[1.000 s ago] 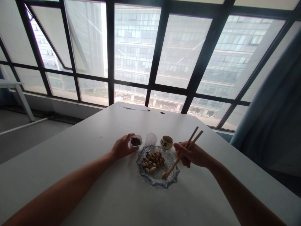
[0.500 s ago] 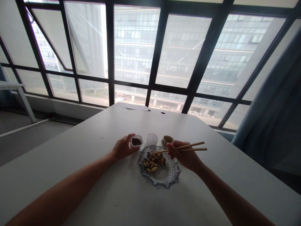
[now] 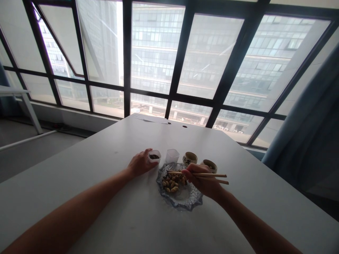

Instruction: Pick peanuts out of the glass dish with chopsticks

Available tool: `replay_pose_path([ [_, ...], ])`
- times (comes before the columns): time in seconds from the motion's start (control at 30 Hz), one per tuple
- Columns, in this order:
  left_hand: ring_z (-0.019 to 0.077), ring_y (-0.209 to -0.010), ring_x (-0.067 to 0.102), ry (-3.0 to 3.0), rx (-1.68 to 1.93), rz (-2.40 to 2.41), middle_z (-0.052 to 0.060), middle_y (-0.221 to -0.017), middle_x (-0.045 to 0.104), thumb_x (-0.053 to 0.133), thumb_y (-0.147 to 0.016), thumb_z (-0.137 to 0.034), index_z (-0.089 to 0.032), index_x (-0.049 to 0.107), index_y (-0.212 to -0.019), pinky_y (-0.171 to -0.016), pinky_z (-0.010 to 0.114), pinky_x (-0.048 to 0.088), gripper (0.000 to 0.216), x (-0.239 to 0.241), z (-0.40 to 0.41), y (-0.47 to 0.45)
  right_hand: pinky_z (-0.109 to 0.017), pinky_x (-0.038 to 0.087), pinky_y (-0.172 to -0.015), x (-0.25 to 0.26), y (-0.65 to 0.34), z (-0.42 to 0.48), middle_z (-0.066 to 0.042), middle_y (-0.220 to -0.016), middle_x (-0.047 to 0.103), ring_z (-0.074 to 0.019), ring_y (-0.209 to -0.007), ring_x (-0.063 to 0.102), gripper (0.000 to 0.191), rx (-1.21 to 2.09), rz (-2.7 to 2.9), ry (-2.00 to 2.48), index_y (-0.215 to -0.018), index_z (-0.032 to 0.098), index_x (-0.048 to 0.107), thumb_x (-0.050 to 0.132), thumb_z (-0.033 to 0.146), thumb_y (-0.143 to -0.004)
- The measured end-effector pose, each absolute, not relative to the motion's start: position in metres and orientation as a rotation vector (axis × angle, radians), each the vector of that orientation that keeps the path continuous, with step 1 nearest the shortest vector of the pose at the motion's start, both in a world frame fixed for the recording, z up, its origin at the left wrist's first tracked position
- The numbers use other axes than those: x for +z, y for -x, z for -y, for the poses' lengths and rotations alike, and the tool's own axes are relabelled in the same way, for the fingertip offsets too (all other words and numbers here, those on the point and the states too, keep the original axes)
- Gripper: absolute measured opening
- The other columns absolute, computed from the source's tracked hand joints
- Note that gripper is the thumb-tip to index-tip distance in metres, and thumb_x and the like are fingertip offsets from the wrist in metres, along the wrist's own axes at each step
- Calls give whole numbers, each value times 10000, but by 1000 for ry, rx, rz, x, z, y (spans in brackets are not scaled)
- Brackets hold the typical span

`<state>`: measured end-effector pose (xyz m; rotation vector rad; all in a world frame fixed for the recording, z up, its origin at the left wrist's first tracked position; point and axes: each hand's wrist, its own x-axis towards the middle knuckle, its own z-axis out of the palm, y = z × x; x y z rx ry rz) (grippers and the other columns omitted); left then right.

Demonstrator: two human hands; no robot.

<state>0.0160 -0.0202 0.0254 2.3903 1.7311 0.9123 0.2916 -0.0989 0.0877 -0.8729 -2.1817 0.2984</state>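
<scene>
My left hand (image 3: 139, 163) is wrapped round a small translucent cup (image 3: 154, 160) that holds dark seeds or similar bits. In my right hand (image 3: 202, 180) is a pair of wooden chopsticks (image 3: 212, 175), with the tips over the far left of a scalloped glass dish (image 3: 185, 204). Shelled-looking or unshelled nuts (image 3: 172, 183), pistachio-like, lie heaped in the dish's left part. What the tips pinch, if anything, is too small to tell; a dark bit shows beside them.
Behind the dish stand another translucent cup (image 3: 172, 156) and a beige cup with dark characters (image 3: 190, 158). A second beige cup (image 3: 209, 165) with something inside is partly hidden by my right hand. The white table (image 3: 119, 208) runs towards the windows; a blue curtain (image 3: 299, 116) hangs right.
My right hand has lowered slightly and the chopsticks lie flatter, uncovering the second beige cup. The left-hand cup has tipped more upright.
</scene>
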Motion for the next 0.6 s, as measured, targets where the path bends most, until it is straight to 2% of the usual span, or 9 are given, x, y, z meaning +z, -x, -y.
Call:
replay_pose_path([
  [0.1,303,-968,696,-2394,905,-1747,135,-1082,714,635,-796,-552,-171,497,-1341,-871,390,528,679,23,19,-15,-223,392,-420,84,-293,98,7,-489,589,-107,-414,519,393,324,2163,845,-626,201,564,548,404,-962],
  [0.27,313,-981,688,-2388,881,-1738,146,-1105,704,629,-805,-557,-155,483,-1363,-888,410,521,703,22,18,-15,-234,473,-445,82,-301,92,-14,-529,649,-134,-444,602,360,523,2010,873,-656,197,608,608,425,-934],
  [0.47,314,-1019,680,-2382,890,-1750,134,-1122,706,641,-803,-546,-191,486,-1354,-907,407,512,674,19,16,-15,-217,444,-346,88,-307,79,-15,-485,647,-125,-351,566,465,836,1431,959,-646,177,621,734,614,-759],
  [0.6,313,-1017,682,-2393,895,-1742,133,-1127,704,634,-808,-555,-190,478,-1361,-904,402,514,680,16,14,-13,-211,423,-328,92,-310,72,-10,-455,629,-116,-331,540,490,955,1232,925,-630,166,630,813,620,-650],
])
